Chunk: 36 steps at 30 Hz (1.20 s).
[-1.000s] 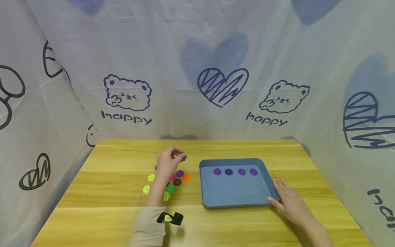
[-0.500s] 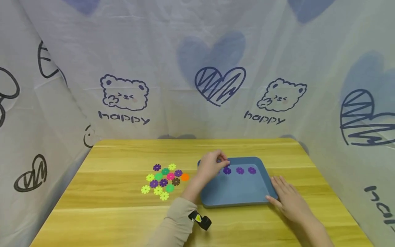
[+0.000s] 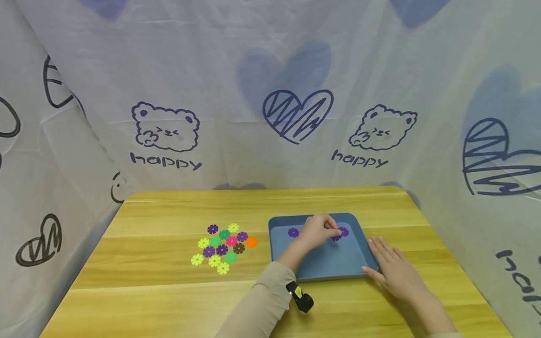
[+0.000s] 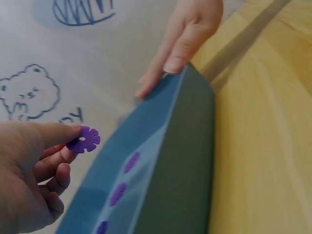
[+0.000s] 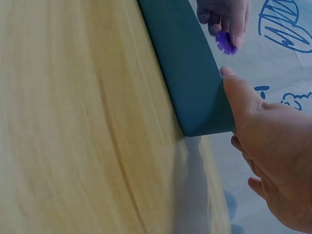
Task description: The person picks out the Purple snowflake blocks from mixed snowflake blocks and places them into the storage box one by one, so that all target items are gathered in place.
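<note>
My left hand (image 3: 318, 231) is over the blue tray (image 3: 325, 274) and pinches a purple notched plastic disc (image 4: 84, 140) between thumb and fingers. The held disc is above the tray floor, as the left wrist view shows. Purple discs lie in a row along the tray's far side; one disc (image 3: 293, 232) shows left of the hand, another (image 3: 344, 231) right of it, and the hand covers the middle of the row. My right hand (image 3: 395, 270) rests against the tray's right side with fingers fairly straight, its thumb at the rim (image 5: 225, 73).
Left of the tray, a loose group of notched discs lies on the wooden table (image 3: 139, 300): yellow (image 3: 197, 259), green (image 3: 230, 257), purple (image 3: 209, 251), pink (image 3: 231, 241), brown (image 3: 238, 248) and orange (image 3: 251, 242). A printed cloth (image 3: 232, 136) hangs behind and at both sides.
My left hand has carried the purple disc from above the loose group rightward, over the tray's left rim and on toward the right part of the row. The right hand stays at the tray's side.
</note>
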Motion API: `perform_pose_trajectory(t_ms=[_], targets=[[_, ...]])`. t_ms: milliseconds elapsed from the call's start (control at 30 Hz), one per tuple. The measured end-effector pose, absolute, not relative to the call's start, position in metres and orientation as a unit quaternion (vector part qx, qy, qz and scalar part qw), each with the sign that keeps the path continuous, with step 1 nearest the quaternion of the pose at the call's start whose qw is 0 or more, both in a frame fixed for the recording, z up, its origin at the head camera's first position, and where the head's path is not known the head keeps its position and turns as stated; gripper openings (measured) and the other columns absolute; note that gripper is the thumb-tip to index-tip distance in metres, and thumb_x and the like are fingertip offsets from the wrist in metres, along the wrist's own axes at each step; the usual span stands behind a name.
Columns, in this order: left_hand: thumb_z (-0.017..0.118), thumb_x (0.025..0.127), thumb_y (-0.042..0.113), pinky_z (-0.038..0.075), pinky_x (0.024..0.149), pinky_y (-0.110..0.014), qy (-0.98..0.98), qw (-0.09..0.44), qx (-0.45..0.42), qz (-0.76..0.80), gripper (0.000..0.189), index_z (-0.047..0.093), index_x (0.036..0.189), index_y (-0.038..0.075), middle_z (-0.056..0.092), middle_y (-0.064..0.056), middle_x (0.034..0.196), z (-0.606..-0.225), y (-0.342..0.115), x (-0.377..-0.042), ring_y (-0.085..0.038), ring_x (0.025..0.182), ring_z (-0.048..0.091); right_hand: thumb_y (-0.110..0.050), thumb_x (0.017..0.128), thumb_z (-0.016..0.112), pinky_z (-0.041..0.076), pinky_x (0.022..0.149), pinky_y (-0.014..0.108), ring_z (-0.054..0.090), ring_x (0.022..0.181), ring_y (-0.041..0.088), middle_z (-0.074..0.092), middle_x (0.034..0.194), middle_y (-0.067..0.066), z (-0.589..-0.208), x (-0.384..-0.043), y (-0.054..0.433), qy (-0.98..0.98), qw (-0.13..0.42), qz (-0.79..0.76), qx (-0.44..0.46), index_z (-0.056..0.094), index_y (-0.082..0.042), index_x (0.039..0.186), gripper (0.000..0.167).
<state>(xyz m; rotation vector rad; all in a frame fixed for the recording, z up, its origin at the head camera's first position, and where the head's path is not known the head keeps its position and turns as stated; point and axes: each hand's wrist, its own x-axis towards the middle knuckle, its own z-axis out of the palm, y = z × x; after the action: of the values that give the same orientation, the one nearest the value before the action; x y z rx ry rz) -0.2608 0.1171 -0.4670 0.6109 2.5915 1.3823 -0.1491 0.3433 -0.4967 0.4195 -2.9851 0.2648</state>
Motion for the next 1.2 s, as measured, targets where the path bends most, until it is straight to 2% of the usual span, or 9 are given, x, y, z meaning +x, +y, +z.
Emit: perform_pose_trajectory(t_ms=[100,167,233,300,367,533,733,967,1200], targets=[[0.076,0.085,0.025,0.039,0.054,-0.020,0.862,0.084,0.199,0.459,0.013,0.068,0.079,0.016,0.063,0.007,0.071,-0.475,0.129,-0.264,-0.004,0.061,0.049,-0.050,0.097,0.052,-0.019,0.111,0.015,0.029,0.144,0.042,0.032,0.155,0.023,-0.499,-0.150,0.344,-0.983,0.065,0.088,0.144,0.032,0.001,0.150,0.076],[0.076,0.085,0.024,0.038,0.054,-0.020,0.861,0.093,0.198,0.460,0.013,0.068,0.078,0.016,0.062,0.008,0.069,-0.481,0.136,-0.266,-0.004,0.059,0.049,-0.050,0.097,0.052,-0.014,0.118,0.022,0.029,0.144,0.042,0.033,0.155,0.023,-0.501,-0.150,0.345,-0.983,0.066,0.088,0.145,0.031,0.001,0.150,0.076],[0.077,0.084,0.024,0.037,0.053,-0.019,0.862,0.095,0.194,0.460,0.014,0.068,0.076,0.017,0.061,0.008,0.068,-0.486,0.143,-0.267,-0.004,0.058,0.048,-0.049,0.097,0.052,-0.001,0.124,0.035,0.029,0.144,0.042,0.033,0.155,0.023,-0.502,-0.150,0.345,-0.983,0.063,0.094,0.144,0.031,0.001,0.150,0.076],[0.077,0.084,0.024,0.037,0.052,-0.019,0.865,0.096,0.189,0.455,0.015,0.068,0.075,0.017,0.060,0.008,0.067,-0.492,0.148,-0.268,-0.005,0.057,0.048,-0.050,0.097,0.052,0.014,0.121,0.047,0.029,0.144,0.042,0.033,0.155,0.022,-0.503,-0.150,0.345,-0.983,0.060,0.098,0.143,0.031,0.001,0.150,0.076],[0.077,0.084,0.024,0.037,0.052,-0.019,0.872,0.098,0.189,0.441,0.016,0.067,0.074,0.017,0.059,0.008,0.065,-0.497,0.152,-0.268,-0.005,0.056,0.047,-0.050,0.097,0.052,0.019,0.119,0.049,0.029,0.144,0.042,0.032,0.155,0.022,-0.504,-0.151,0.345,-0.983,0.056,0.102,0.142,0.031,0.001,0.150,0.076],[0.079,0.082,0.027,0.037,0.053,-0.017,0.898,0.099,0.208,0.375,0.020,0.064,0.072,0.019,0.058,0.012,0.065,-0.505,0.159,-0.268,-0.003,0.056,0.047,-0.049,0.097,0.052,0.020,0.119,0.049,0.028,0.144,0.043,0.032,0.155,0.023,-0.506,-0.151,0.346,-0.983,0.048,0.112,0.140,0.031,0.001,0.150,0.076],[0.077,0.082,0.036,0.039,0.056,-0.017,0.930,0.068,0.216,0.290,0.021,0.067,0.072,0.022,0.062,0.013,0.069,-0.505,0.164,-0.268,-0.002,0.060,0.049,-0.051,0.096,0.051,0.024,0.113,0.058,0.025,0.145,0.042,0.030,0.156,0.023,-0.508,-0.152,0.347,-0.983,0.038,0.120,0.134,0.029,0.000,0.151,0.078],[0.073,0.083,0.048,0.042,0.065,-0.020,0.954,0.032,0.218,0.201,0.032,0.063,0.061,0.027,0.057,0.016,0.062,-0.508,0.167,-0.268,-0.005,0.063,0.048,-0.049,0.096,0.053,0.016,0.121,0.046,0.029,0.143,0.043,0.033,0.155,0.023,-0.508,-0.151,0.346,-0.981,0.059,0.125,0.137,0.031,0.001,0.150,0.076],[0.073,0.082,0.050,0.043,0.072,-0.021,0.946,0.003,0.246,0.213,0.022,0.067,0.080,0.029,0.064,0.017,0.078,-0.493,0.162,-0.267,-0.005,0.076,0.053,-0.047,0.095,0.056,0.025,0.113,0.057,0.028,0.144,0.044,0.032,0.155,0.024,-0.503,-0.153,0.346,-0.981,0.045,0.138,0.132,0.031,0.002,0.149,0.077]])
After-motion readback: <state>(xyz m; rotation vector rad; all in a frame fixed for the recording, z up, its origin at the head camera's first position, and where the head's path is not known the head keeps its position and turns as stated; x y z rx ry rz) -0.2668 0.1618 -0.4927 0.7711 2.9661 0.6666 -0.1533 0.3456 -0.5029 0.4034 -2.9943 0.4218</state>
